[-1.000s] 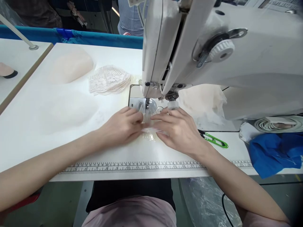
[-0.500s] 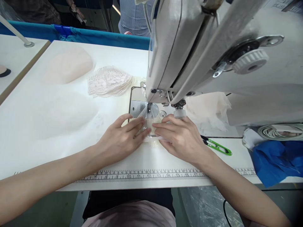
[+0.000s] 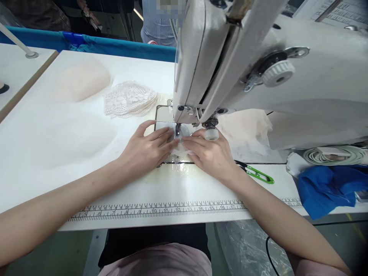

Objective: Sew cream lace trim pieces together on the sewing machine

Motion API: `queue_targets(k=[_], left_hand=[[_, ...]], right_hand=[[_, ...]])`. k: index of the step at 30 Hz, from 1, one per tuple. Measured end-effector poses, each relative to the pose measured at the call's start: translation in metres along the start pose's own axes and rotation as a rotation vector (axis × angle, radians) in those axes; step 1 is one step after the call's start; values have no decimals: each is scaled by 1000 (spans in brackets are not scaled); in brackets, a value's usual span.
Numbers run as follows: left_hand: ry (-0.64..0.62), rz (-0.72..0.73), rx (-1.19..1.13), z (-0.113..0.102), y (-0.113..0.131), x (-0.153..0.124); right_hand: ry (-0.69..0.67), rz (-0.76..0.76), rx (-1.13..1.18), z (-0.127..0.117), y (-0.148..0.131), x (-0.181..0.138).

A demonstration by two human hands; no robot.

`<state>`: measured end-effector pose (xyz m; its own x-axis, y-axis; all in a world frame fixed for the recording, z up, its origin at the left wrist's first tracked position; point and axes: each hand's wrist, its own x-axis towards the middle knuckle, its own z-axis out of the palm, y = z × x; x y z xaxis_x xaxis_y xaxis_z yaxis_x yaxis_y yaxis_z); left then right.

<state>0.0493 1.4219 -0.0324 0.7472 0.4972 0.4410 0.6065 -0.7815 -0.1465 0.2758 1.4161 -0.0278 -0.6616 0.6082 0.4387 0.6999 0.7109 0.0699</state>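
A small piece of sheer whitish fabric [image 3: 181,151] lies at the sewing machine's presser foot [image 3: 178,129], partly covered by my fingers. My left hand [image 3: 149,147] is on its left side, index fingertip on the fabric and the thumb mostly hidden beneath; the outer fingers spread over the metal plate [image 3: 165,114]. From the right, my right hand [image 3: 208,153] grips the fabric's edge between bent fingers and thumb, just below the machine's white knob [image 3: 212,134]. Both hands are close together in front of the needle area.
Lace pieces [image 3: 129,99] are stacked left of the machine, near pale moulded cups [image 3: 83,82]. Sheer beige fabric [image 3: 244,122] lies under the machine arm [image 3: 310,73]. Green thread snips [image 3: 260,175] and blue cloth [image 3: 324,188] are at right. A ruler strip [image 3: 161,209] runs along the front edge.
Both hands have moved slightly forward with the sheer fabric, closer to the presser foot. The fabric, stretched up toward the foot before, now lies lower and flatter. The view has shifted slightly.
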Motion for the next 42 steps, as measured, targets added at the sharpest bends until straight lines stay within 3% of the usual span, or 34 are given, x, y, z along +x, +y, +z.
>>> queue_targets(k=[8,11,15,19,24,28,34,42], left_hand=[[90,-36,142,-2,2,1],[33,-65,-61,-4,3,-1],[-98,-227,-340,-6,-3,5],[-153,-214,-448,-5,-9,12],[-4,-21,-195,0,-4,5],[72,12,46,-4,8,-2],[-10,-4,60,-10,12,-1],[15,-47,17,0,5,1]], right_hand=[[71,2,-18,6,-3,2],[75,-32,62,5,-5,0],[31,94,165,4,-3,-2],[11,162,172,3,-1,0],[48,-5,145,0,-3,-1],[79,-51,95,0,-7,-2],[67,-38,106,-1,-7,-2],[18,11,112,3,-3,1]])
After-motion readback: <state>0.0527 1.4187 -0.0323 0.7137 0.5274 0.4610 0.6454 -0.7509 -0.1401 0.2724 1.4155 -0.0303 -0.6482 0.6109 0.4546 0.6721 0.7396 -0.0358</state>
